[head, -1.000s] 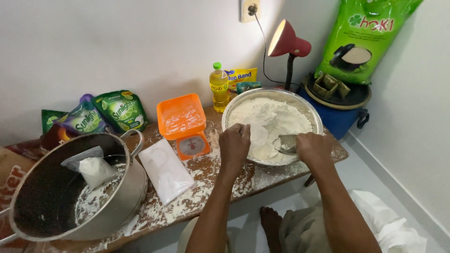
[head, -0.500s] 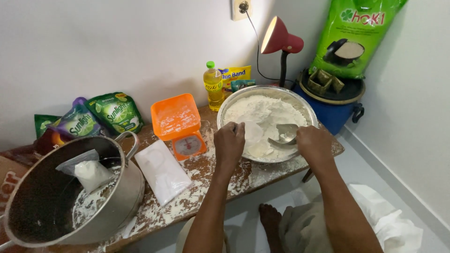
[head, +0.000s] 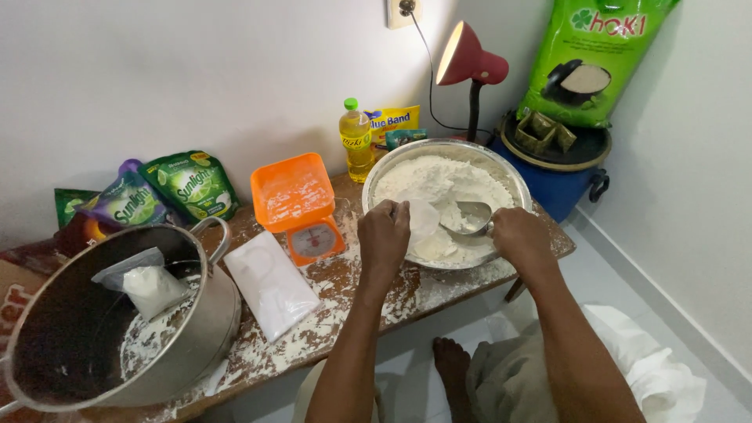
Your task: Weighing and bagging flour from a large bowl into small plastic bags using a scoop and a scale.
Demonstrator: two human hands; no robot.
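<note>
A large metal bowl (head: 517,176) full of white flour (head: 439,176) stands on the flour-dusted wooden table (head: 376,294). My right hand (head: 518,239) grips a metal scoop (head: 470,216) whose cup sits in the flour. My left hand (head: 384,239) holds a small clear plastic bag (head: 424,218) open beside the scoop, over the near part of the bowl. An orange kitchen scale (head: 301,205) with a tray on top stands just left of the bowl.
A flat pile of clear bags (head: 270,283) lies near the scale. A big metal pot (head: 117,329) at the left holds a filled bag (head: 149,286). Green pouches (head: 192,184), an oil bottle (head: 356,141), a red lamp (head: 466,59) and a blue bucket (head: 560,188) line the back.
The scoop has moved left toward the bag in my left hand, which has lifted slightly over the bowl. The view has shifted a little.
</note>
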